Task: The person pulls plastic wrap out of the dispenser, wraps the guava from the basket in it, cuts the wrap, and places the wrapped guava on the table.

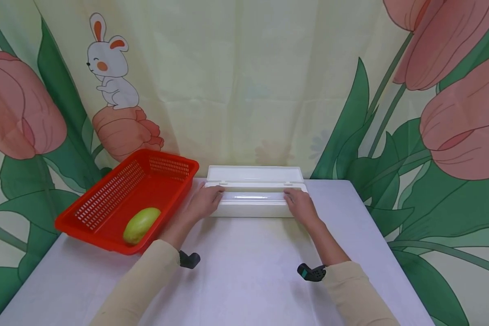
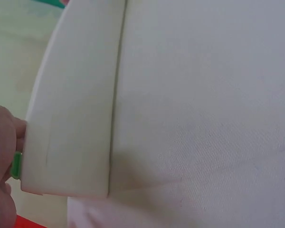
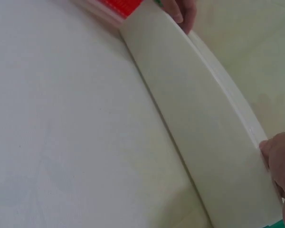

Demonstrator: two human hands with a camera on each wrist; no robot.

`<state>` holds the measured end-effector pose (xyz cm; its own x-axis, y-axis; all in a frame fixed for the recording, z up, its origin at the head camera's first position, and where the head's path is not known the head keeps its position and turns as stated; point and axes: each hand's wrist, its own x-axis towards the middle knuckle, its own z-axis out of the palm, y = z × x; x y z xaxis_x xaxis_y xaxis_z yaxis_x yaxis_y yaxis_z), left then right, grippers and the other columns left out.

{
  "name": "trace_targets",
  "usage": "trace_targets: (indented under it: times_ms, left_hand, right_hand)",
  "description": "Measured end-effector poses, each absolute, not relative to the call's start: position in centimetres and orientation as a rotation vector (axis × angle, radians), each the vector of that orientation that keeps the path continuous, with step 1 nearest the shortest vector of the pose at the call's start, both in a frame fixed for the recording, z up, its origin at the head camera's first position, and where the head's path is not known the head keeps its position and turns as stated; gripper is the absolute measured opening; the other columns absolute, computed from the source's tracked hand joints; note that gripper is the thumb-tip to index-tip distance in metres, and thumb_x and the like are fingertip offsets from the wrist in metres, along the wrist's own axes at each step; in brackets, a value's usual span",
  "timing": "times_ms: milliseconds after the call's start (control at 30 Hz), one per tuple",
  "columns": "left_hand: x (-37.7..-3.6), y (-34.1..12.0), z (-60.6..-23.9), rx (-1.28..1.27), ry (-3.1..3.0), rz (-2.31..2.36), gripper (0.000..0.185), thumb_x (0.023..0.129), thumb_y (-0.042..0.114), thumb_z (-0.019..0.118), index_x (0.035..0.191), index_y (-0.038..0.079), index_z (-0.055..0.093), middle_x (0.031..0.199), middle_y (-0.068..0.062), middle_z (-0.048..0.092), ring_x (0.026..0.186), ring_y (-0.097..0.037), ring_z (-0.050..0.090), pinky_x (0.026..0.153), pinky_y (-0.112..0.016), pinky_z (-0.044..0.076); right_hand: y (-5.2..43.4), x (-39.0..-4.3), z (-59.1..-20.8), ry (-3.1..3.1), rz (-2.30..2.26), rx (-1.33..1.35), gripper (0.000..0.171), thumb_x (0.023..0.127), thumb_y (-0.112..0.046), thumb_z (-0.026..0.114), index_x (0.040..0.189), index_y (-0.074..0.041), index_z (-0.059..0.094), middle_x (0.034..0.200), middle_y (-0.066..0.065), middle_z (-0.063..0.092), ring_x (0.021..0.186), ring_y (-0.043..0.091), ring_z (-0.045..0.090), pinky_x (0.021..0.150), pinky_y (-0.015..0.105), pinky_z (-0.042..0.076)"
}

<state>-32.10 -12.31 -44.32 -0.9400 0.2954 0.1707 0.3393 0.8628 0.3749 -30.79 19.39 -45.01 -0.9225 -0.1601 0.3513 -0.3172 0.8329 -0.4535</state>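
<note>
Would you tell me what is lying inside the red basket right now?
Inside the red basket lies one yellow-green fruit, near its front end. The rest shows bare red floor; the near wall hides a strip of it.

head: table (image 1: pixel 244 280) is seen from above, looking forward and down | left wrist: white box (image 2: pixel 71 118) is seen very close, from its left end | right wrist: same box seen close from the right | shared: box, table

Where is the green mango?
In the head view, the green mango lies inside the red basket on the table's left side, just left of the left hand.
</note>
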Motion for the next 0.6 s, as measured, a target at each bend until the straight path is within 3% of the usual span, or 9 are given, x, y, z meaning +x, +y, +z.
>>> trace_targets:
  times_ms: [267,600]
  left_hand:
    - [-32.7,-12.1,-44.4,-0.405,-2.85,-0.724,0.022,0.087,0.019,0.06,0.108,0.018,0.067,0.095,0.0,0.071,0.1,-0.019,0.062,0.115,-0.045,0.018]
    - [-33.2,-12.0,-44.8,-0.345,-2.813,-0.741,0.017,0.084,0.014,0.063,0.1,0.013,0.07,0.091,-0.003,0.071,0.094,-0.02,0.063,0.114,-0.043,0.023]
  right_hand:
    - [19.7,-31.3,-44.8,-2.724,0.772,0.343,0.022,0.086,-0.009,0.06,0.107,-0.005,0.066,0.106,0.014,0.067,0.106,0.031,0.06,0.09,0.045,0.046]
    - [19.8,-31.8,-44.7,-2.774,0.833,0.269,0.017,0.086,-0.009,0.061,0.101,-0.006,0.068,0.103,0.013,0.068,0.103,0.029,0.06,0.089,0.044,0.047]
